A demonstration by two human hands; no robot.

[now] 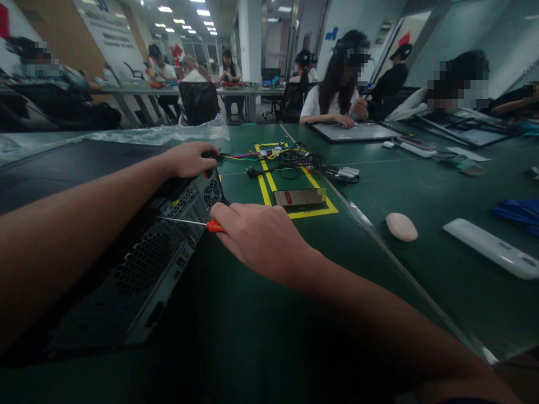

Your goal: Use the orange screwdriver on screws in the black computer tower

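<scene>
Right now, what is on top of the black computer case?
The left hand is at the far upper corner of the computer case, its forearm crossing above the upper panel. The surface beneath them is covered; whether the forearm touches it cannot be told.

Phone (298, 198) beside yellow tape (314, 214), pale oval object (401, 226), crumpled plastic (168, 133)

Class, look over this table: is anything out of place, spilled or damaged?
The cables lie in a tangle, straying past the right side of the yellow tape outline, which looks untidy. No spill or damage is visible.
</scene>
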